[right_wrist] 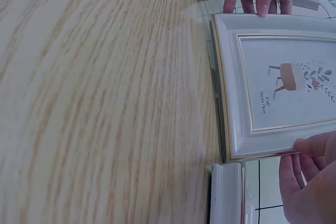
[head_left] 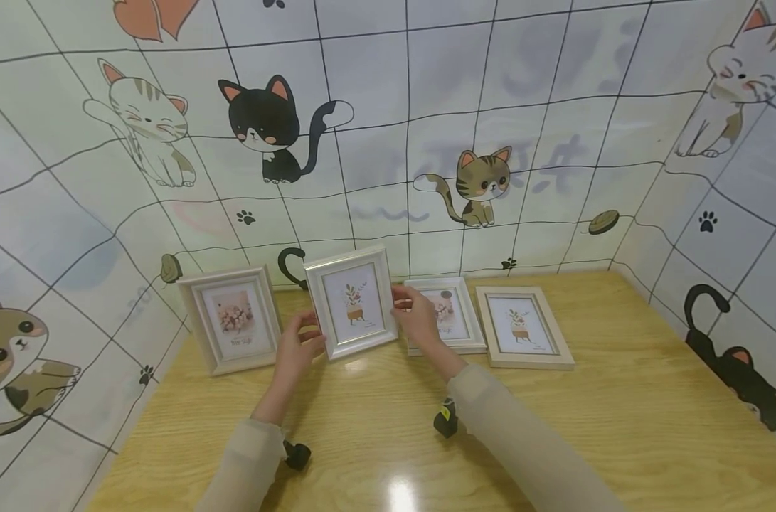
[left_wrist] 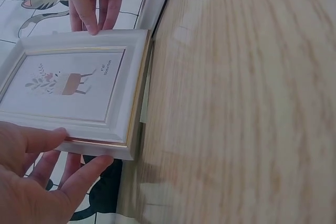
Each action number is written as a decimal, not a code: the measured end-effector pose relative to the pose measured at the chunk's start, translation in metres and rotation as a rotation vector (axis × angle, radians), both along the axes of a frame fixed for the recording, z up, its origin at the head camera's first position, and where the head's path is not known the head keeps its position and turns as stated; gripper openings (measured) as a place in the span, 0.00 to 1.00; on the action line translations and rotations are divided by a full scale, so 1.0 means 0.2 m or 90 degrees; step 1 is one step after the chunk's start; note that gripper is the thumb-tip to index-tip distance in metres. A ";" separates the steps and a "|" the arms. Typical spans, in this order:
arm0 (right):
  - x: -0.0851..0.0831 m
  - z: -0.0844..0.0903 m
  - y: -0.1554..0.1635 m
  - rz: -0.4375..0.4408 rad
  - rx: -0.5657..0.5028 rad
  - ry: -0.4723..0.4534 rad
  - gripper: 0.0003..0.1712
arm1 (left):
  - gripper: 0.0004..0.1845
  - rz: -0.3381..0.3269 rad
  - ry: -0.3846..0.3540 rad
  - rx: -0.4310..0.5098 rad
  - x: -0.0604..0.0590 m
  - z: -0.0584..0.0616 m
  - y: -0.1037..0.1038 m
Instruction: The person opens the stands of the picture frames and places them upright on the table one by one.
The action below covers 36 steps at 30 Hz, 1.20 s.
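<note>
Both my hands hold a white picture frame [head_left: 351, 302] with a thin gold inner line and a plant-pot print. It stands upright, tipped a little, near the wall. My left hand [head_left: 300, 341] grips its left edge low down, thumb toward the front and fingers behind. At the opposite edge my right hand [head_left: 420, 313] pinches the frame, its thumb on the front in the right wrist view. Left of it stands a cream picture frame [head_left: 269, 313] with a flower print. A second white frame [head_left: 474, 323], partly hidden by my right hand, leans on the right.
At the right end of the row is a light wood frame [head_left: 557, 341] with the same plant-pot print. Behind the row rises a wall [head_left: 375, 107] covered in cat drawings and grid lines. The wooden table [head_left: 375, 419] stretches toward me.
</note>
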State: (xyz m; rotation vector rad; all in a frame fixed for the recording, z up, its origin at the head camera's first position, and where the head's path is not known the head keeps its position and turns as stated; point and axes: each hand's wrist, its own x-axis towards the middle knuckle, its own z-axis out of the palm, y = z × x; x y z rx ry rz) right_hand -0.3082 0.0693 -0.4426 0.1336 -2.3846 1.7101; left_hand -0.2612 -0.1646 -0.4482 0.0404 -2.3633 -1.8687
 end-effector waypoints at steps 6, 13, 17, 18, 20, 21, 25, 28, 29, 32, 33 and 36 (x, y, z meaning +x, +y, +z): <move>-0.01 0.00 0.00 -0.009 0.009 -0.002 0.23 | 0.27 -0.021 0.009 0.003 0.02 0.01 -0.01; -0.01 0.02 0.00 -0.008 0.010 -0.008 0.22 | 0.26 -0.058 0.031 -0.043 0.03 0.03 -0.02; -0.01 0.02 0.00 -0.014 0.020 -0.005 0.21 | 0.23 -0.091 0.061 -0.082 0.03 0.04 -0.03; -0.01 0.02 0.00 -0.016 0.021 -0.005 0.20 | 0.23 -0.100 0.065 -0.089 0.04 0.04 -0.03; -0.01 0.02 0.00 -0.017 0.022 -0.001 0.20 | 0.22 -0.119 0.071 -0.100 0.04 0.05 -0.03; -0.02 0.02 0.00 -0.016 0.021 0.000 0.20 | 0.22 -0.130 0.074 -0.102 0.04 0.05 -0.03; -0.02 0.01 0.00 -0.013 0.022 0.007 0.20 | 0.22 -0.164 0.080 -0.102 0.05 0.04 -0.03; -0.03 0.01 0.00 -0.012 0.026 0.010 0.20 | 0.24 -0.168 0.090 -0.111 0.05 0.04 -0.02; -0.03 0.00 0.00 -0.013 0.029 0.009 0.19 | 0.25 -0.169 0.094 -0.118 0.05 0.04 -0.02; -0.04 0.01 0.00 -0.016 0.037 0.005 0.19 | 0.25 -0.164 0.102 -0.142 0.06 0.04 -0.01; -0.04 0.01 0.00 -0.016 0.041 0.004 0.18 | 0.24 -0.162 0.101 -0.150 0.06 0.05 -0.01; -0.03 0.01 0.00 -0.014 0.049 0.001 0.17 | 0.22 -0.151 0.093 -0.176 0.07 0.05 0.00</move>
